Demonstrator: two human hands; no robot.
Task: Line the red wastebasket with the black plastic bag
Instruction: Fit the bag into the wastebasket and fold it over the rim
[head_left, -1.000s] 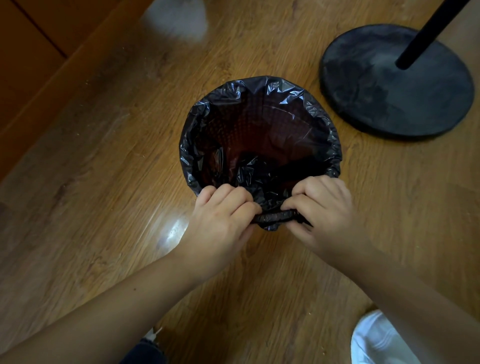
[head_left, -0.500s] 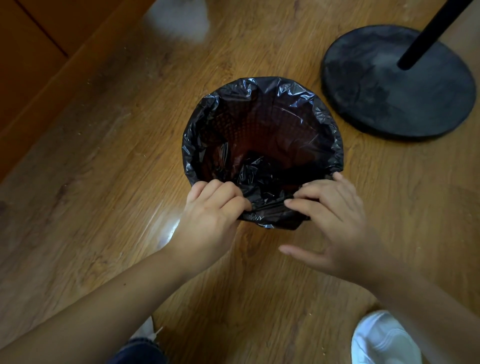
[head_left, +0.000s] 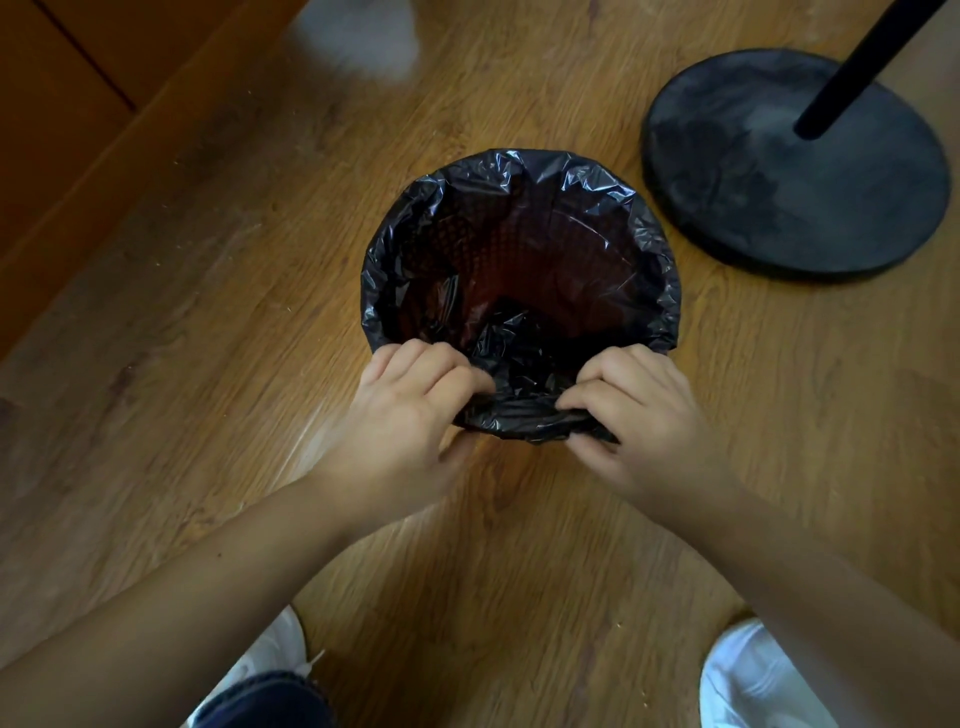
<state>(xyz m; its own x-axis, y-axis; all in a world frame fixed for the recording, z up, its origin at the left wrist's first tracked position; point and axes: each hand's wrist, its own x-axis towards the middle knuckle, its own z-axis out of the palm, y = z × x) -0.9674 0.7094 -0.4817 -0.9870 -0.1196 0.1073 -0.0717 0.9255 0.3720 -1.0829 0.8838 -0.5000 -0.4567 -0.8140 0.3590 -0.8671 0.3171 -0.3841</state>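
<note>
The red wastebasket (head_left: 524, 270) stands on the wooden floor, its red mesh wall showing dimly through the thin plastic inside. The black plastic bag (head_left: 644, 234) is folded over the rim all round. At the near rim the bag's edge is bunched into a dark roll. My left hand (head_left: 410, 415) pinches that roll at its left end with curled fingers. My right hand (head_left: 644, 410) grips its right end, fingers curled over the plastic. The basket's outer wall is hidden under the bag.
A round black stand base (head_left: 795, 166) with a black pole (head_left: 862, 62) sits close to the basket's far right. A wooden cabinet front (head_left: 67, 104) runs along the left. White shoes (head_left: 753, 680) show at the bottom edge.
My right hand, which had spread its fingers half a second ago, has curled back onto the bag's near edge. My left hand kept its hold. The view shifted slightly.
</note>
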